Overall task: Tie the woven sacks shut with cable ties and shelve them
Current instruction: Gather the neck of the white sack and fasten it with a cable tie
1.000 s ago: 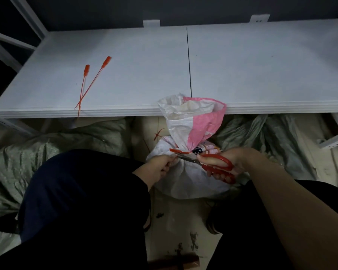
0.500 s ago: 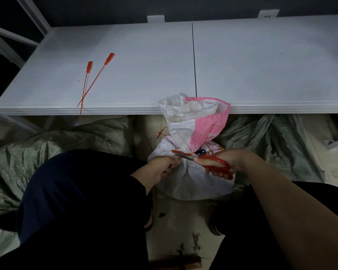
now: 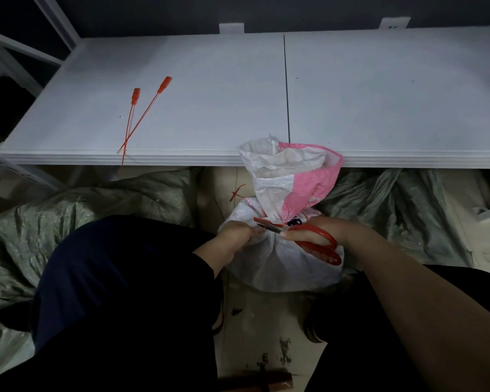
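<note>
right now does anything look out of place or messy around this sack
A red cable-tie scrap lies loose on the floor left of the sack. On the shelf, the two spare cable ties cross, and one tip overhangs the front edge. Dark smears mark the floor nearer the person.

One white sack (image 3: 277,267) — two loose ties (image 3: 136,95) (image 3: 164,84)
</note>
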